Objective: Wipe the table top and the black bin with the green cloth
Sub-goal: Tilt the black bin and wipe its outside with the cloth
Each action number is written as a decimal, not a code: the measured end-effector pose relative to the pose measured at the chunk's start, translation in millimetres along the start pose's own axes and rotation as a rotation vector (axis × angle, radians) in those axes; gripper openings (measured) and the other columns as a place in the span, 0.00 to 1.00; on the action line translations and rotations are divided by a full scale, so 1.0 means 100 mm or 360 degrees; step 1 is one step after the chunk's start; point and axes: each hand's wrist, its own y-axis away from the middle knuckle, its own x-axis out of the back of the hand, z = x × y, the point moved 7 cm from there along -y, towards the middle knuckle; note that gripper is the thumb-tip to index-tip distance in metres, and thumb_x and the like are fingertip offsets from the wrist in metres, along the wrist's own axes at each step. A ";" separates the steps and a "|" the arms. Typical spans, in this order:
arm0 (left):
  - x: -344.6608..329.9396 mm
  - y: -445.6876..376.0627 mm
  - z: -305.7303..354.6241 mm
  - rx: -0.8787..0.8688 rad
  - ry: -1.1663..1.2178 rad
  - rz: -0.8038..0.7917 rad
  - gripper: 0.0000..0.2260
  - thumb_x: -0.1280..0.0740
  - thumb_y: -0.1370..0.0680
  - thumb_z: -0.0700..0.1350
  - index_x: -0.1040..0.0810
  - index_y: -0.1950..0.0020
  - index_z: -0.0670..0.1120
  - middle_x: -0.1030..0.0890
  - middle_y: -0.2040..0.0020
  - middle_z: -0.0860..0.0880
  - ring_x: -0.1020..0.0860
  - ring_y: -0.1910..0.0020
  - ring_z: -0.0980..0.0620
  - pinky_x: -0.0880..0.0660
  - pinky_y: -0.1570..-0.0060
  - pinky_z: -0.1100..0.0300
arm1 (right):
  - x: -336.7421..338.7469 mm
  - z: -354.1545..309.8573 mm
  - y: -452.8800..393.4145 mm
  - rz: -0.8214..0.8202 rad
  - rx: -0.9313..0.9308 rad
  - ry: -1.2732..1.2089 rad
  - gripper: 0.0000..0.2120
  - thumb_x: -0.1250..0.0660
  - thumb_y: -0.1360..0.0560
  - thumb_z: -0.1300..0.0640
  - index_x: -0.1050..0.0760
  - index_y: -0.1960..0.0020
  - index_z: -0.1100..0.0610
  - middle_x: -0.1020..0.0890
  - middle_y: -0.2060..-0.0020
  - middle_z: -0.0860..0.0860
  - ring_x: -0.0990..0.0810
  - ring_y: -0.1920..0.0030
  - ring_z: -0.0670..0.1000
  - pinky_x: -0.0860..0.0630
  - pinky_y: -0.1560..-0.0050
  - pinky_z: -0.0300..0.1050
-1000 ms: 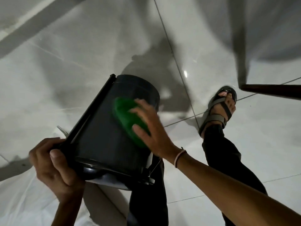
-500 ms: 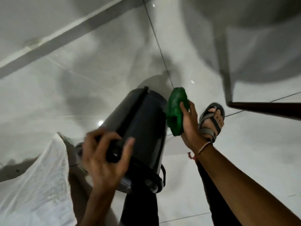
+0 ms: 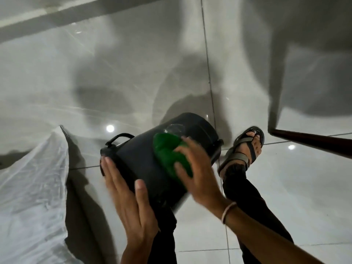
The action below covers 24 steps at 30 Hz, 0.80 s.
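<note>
1. Nearest the camera we saw the left hand (image 3: 131, 199) laid flat against the rim end of the black bin (image 3: 144, 164), fingers (image 3: 112, 174) straight and spread, thumb raised; the grip was open, palm bracing the bin rather than closing around it.
2. Just right of it, the right hand (image 3: 198, 178) pressed the green cloth (image 3: 169, 155) onto the bin's curved side. Its grip was spread too, fingers splayed flat over the cloth, pinning it to the bin without pinching it. A pale band (image 3: 228, 209) circled that wrist.
3. The black bin was tipped onto its side above the person's dark-trousered legs (image 3: 245, 189), its base pointing away and to the right, a thin carrying handle (image 3: 120, 138) standing out near its upper left rim. We could not tell whether it rested on the legs or was held clear of them.
4. To the left, a sheet of clear plastic (image 3: 32, 187) lay crumpled on the floor.
5. Beyond the bin, a foot in a grey strapped sandal (image 3: 245, 149) stood on the glossy tiled floor (image 3: 114, 73).
6. At the right edge a dark wooden bar (image 3: 312, 142) ran across; we could not tell what it belonged to.
</note>
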 end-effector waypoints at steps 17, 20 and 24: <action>-0.08 0.44 -0.33 -0.0804 -0.0316 -0.0277 0.28 0.51 0.12 0.56 0.46 0.12 0.49 0.43 0.12 0.52 0.42 0.13 0.48 0.49 0.13 0.40 | 0.26 1.04 -0.62 -0.0042 -0.0795 0.0097 0.15 0.36 0.19 0.51 0.28 0.33 0.53 0.18 0.38 0.54 0.20 0.37 0.58 0.27 0.43 0.45; -0.17 0.53 -0.26 -0.0838 -0.0291 -0.0230 0.28 0.51 0.12 0.55 0.45 0.13 0.48 0.42 0.12 0.52 0.40 0.13 0.48 0.48 0.13 0.41 | 0.10 0.88 -0.85 -0.0216 -0.0664 0.0156 0.17 0.34 0.20 0.53 0.26 0.31 0.50 0.20 0.33 0.53 0.22 0.34 0.55 0.29 0.33 0.45; -0.15 0.48 -0.28 -0.0715 -0.0249 -0.0120 0.28 0.52 0.12 0.55 0.47 0.12 0.46 0.43 0.12 0.51 0.40 0.13 0.47 0.47 0.14 0.41 | -0.22 -0.24 0.06 -0.0384 -0.0001 -0.0042 0.18 0.33 0.24 0.53 0.24 0.34 0.52 0.24 0.28 0.51 0.30 0.24 0.51 0.41 0.19 0.56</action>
